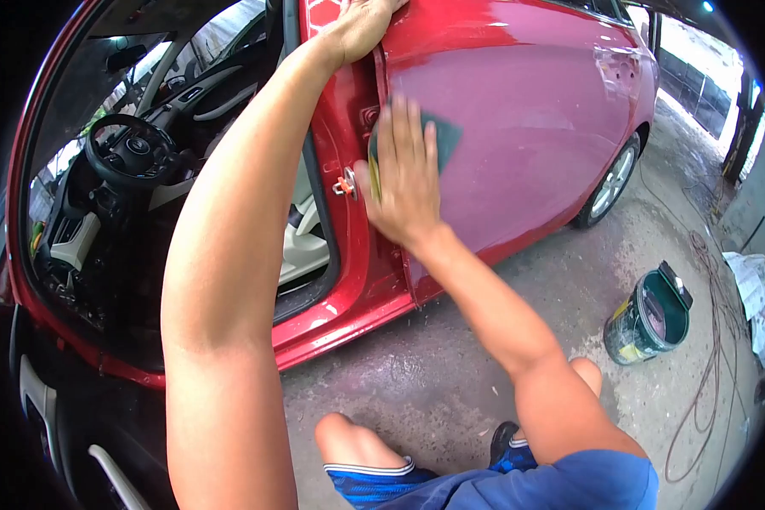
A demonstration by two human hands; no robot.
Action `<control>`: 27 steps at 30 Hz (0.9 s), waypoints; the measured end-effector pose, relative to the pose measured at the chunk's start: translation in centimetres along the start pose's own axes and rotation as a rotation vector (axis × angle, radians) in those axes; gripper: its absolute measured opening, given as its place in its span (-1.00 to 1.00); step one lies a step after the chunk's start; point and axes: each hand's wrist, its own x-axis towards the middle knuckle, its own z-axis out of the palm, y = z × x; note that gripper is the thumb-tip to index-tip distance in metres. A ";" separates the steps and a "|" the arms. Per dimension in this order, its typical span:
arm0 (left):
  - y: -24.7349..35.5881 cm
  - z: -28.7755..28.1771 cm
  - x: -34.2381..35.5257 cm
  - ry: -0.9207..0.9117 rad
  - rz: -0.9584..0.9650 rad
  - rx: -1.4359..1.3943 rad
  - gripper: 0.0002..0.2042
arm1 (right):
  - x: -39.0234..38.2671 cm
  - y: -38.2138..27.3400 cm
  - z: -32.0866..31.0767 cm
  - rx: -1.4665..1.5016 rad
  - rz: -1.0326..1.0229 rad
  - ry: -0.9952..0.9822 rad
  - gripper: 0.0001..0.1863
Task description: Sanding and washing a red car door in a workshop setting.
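My right hand (406, 174) presses a dark green sheet of sandpaper (447, 143) flat against the front edge of the rear door (518, 153). Its fingers lie long over the sheet, blurred at the tips, and a yellowish edge shows beside the thumb. Most of the door's surface is dull pink, with glossy red left along its top and bottom. Higher up, my left hand (365, 30) rests against the red car body near the top of the door. Its fingers are mostly cut off by the upper edge of the view.
Left of the pillar, the open front doorway shows a steering wheel (136, 146). An orange-marked door latch striker (345, 183) juts from the pillar. A dark green bucket (650, 319) stands on the concrete floor (382, 374), near loose cables (712, 340) and white plastic sheeting (752, 293).
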 end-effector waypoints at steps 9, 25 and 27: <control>-0.4 -0.4 -0.1 0.082 0.131 0.261 -0.44 | 2.4 0.6 -0.5 -0.102 -0.037 0.074 -0.17; -0.8 1.4 -0.8 0.143 0.136 -0.027 -0.28 | 4.4 1.7 -1.3 -0.094 -0.037 0.120 -0.15; -0.3 1.3 -1.2 0.124 0.107 -0.038 -0.31 | 7.4 4.7 -2.4 -0.148 0.035 0.167 -0.16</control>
